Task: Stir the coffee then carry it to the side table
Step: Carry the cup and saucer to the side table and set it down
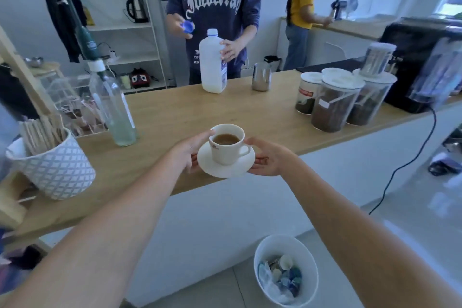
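Observation:
A white cup (227,150) holding brown milky coffee stands upright on a white saucer (225,169), near the front edge of the wooden counter (175,117). My left hand (187,152) grips the saucer's left rim, thumb resting against the cup's side. My right hand (267,157) holds the saucer's right rim, fingers under it, beside the cup's handle. No spoon or stirrer is in the cup.
A patterned pot of wooden stirrers (53,165) and a glass bottle (113,107) stand to the left. Coffee jars (335,102) and a black machine (422,62) are at right. A person across the counter holds a milk jug (212,65). A white bin (286,270) sits on the floor below.

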The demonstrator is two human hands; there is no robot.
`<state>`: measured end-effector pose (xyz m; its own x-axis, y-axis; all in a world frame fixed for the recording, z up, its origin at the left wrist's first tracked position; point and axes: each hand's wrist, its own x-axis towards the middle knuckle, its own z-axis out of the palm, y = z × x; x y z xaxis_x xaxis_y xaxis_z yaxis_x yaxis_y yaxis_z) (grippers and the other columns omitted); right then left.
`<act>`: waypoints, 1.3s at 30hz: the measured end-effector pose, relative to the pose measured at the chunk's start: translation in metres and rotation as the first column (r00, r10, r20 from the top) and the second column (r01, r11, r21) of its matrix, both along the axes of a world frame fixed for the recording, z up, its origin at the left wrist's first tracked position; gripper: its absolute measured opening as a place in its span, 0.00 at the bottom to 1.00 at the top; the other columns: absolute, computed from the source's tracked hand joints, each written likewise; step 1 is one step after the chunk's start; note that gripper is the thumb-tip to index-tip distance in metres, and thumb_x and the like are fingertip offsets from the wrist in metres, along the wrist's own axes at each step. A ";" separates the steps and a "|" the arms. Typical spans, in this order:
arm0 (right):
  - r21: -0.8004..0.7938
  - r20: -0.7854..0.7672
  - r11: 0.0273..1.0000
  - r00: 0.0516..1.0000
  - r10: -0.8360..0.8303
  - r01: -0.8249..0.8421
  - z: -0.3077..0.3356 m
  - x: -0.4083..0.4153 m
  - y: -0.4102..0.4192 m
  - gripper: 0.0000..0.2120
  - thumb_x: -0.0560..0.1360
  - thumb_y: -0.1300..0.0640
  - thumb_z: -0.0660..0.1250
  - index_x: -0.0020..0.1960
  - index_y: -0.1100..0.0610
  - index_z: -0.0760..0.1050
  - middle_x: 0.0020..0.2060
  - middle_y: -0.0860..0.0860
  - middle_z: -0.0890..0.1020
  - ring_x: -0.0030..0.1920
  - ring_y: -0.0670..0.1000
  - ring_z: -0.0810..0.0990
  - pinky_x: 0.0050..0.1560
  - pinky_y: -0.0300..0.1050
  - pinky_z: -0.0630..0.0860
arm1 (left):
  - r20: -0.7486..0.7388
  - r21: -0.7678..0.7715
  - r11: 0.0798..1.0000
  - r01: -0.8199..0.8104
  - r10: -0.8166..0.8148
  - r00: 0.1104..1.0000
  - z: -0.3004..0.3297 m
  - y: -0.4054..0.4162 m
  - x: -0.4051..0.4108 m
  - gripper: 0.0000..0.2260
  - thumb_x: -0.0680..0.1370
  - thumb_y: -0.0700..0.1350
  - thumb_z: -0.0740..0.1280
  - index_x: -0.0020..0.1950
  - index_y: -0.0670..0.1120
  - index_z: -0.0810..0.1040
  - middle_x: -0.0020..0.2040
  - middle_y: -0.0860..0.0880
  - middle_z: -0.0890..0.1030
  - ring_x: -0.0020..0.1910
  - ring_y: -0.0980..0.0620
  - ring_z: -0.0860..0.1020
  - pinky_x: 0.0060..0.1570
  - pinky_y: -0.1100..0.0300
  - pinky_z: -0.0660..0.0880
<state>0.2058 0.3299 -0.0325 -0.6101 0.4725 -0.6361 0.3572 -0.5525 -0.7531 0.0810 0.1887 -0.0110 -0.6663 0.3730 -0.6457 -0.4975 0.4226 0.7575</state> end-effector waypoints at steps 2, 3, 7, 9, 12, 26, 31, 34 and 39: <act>0.014 0.013 0.999 0.999 -0.046 0.046 -0.001 0.032 0.012 0.13 0.67 0.55 0.73 0.46 0.61 0.75 0.41 0.56 0.79 0.43 0.54 0.80 0.54 0.50 0.80 | 0.013 0.015 0.997 0.069 -0.070 0.997 0.003 0.017 0.027 0.22 0.71 0.57 0.74 0.38 0.40 0.71 0.35 0.46 0.75 0.34 0.51 0.74 0.53 0.57 0.77; 0.020 0.011 0.998 0.998 -0.066 0.066 -0.002 0.049 0.019 0.14 0.66 0.55 0.73 0.47 0.60 0.75 0.42 0.55 0.79 0.44 0.54 0.80 0.53 0.50 0.80 | 0.023 0.019 0.994 0.107 -0.108 0.994 0.003 0.026 0.040 0.22 0.71 0.57 0.73 0.37 0.40 0.71 0.33 0.47 0.76 0.33 0.51 0.74 0.46 0.58 0.77; 0.014 0.010 0.979 0.979 -0.203 0.203 -0.001 0.118 0.043 0.17 0.66 0.55 0.74 0.51 0.62 0.74 0.46 0.57 0.78 0.48 0.55 0.80 0.52 0.50 0.80 | 0.048 0.033 0.974 0.226 -0.227 0.973 0.002 0.071 0.090 0.22 0.70 0.57 0.74 0.37 0.40 0.71 0.26 0.46 0.78 0.32 0.52 0.75 0.37 0.60 0.75; 0.010 0.014 0.963 0.963 -0.270 0.270 0.000 0.155 0.053 0.18 0.67 0.55 0.74 0.51 0.62 0.73 0.47 0.57 0.78 0.48 0.55 0.80 0.52 0.50 0.80 | 0.045 0.024 0.960 0.279 -0.280 0.959 -0.001 0.096 0.118 0.22 0.69 0.58 0.75 0.38 0.40 0.72 0.23 0.47 0.78 0.33 0.52 0.75 0.38 0.60 0.76; -0.001 -0.004 0.917 0.917 -0.398 0.398 -0.003 0.221 0.070 0.18 0.68 0.55 0.74 0.51 0.63 0.73 0.47 0.58 0.78 0.47 0.55 0.80 0.53 0.50 0.80 | 0.045 0.022 0.922 0.386 -0.386 0.921 -0.007 0.136 0.169 0.23 0.67 0.58 0.76 0.40 0.40 0.73 0.32 0.47 0.80 0.34 0.52 0.76 0.48 0.57 0.78; -0.010 -0.020 0.649 0.649 -0.761 0.761 0.002 0.547 0.106 0.19 0.70 0.56 0.72 0.54 0.65 0.71 0.42 0.57 0.76 0.41 0.54 0.79 0.49 0.48 0.78 | 0.100 0.070 0.640 0.765 -0.768 0.633 -0.014 0.264 0.473 0.26 0.66 0.58 0.77 0.45 0.39 0.72 0.43 0.43 0.79 0.40 0.48 0.79 0.50 0.56 0.80; 0.032 0.016 0.535 0.535 -0.845 0.844 0.000 0.658 0.108 0.22 0.68 0.55 0.74 0.57 0.63 0.72 0.43 0.56 0.76 0.42 0.55 0.79 0.48 0.50 0.81 | 0.086 0.067 0.524 0.849 -0.851 0.518 -0.017 0.285 0.585 0.26 0.66 0.59 0.76 0.43 0.39 0.71 0.41 0.45 0.77 0.37 0.50 0.77 0.41 0.57 0.77; 0.039 0.018 0.477 0.477 -0.879 0.878 0.001 0.715 0.101 0.24 0.68 0.54 0.74 0.60 0.63 0.73 0.48 0.57 0.77 0.42 0.54 0.80 0.38 0.48 0.80 | 0.091 0.083 0.451 0.889 -0.891 0.444 -0.020 0.298 0.647 0.27 0.66 0.60 0.76 0.44 0.39 0.71 0.42 0.45 0.77 0.38 0.50 0.77 0.46 0.57 0.77; 0.038 0.016 0.343 0.343 -0.939 0.938 -0.001 0.800 0.085 0.28 0.67 0.53 0.75 0.62 0.63 0.73 0.53 0.57 0.78 0.44 0.54 0.80 0.32 0.47 0.79 | 0.101 0.086 0.312 0.946 -0.948 0.303 -0.026 0.318 0.742 0.29 0.63 0.60 0.78 0.48 0.39 0.73 0.45 0.46 0.78 0.43 0.50 0.79 0.59 0.57 0.77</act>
